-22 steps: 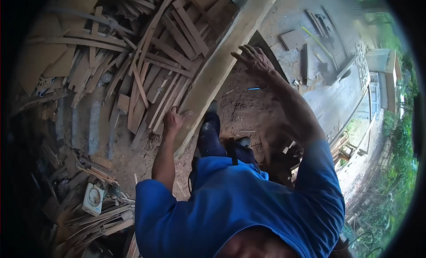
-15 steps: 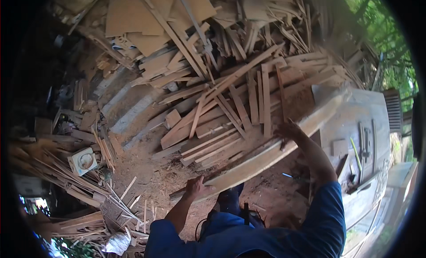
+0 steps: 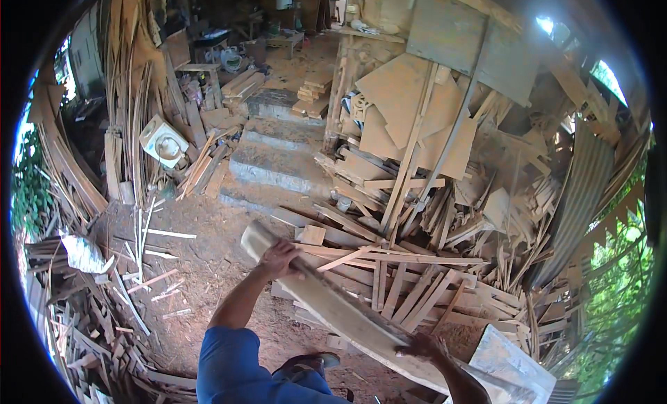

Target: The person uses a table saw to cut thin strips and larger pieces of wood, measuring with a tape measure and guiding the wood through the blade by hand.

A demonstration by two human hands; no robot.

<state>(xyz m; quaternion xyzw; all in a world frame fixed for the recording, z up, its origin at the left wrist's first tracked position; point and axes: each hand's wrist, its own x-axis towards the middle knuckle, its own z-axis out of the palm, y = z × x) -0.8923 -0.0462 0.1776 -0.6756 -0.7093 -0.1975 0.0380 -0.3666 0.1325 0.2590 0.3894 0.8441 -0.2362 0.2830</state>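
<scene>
Right hand is lying on the plank, can't tell how firmly; left hand is clamping its other end. It's running from the body's 12 to 3 o'clock, maybe risking twisting if that hold's weak, or snagging the scrap pile crowding 2 o'clock

At seven o'clock, the bare left hand grips a long, pale wooden plank near its end. At five, the bare right hand touches it.

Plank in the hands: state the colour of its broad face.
The plank has a pale tan broad face, best seen in the head view.
</scene>
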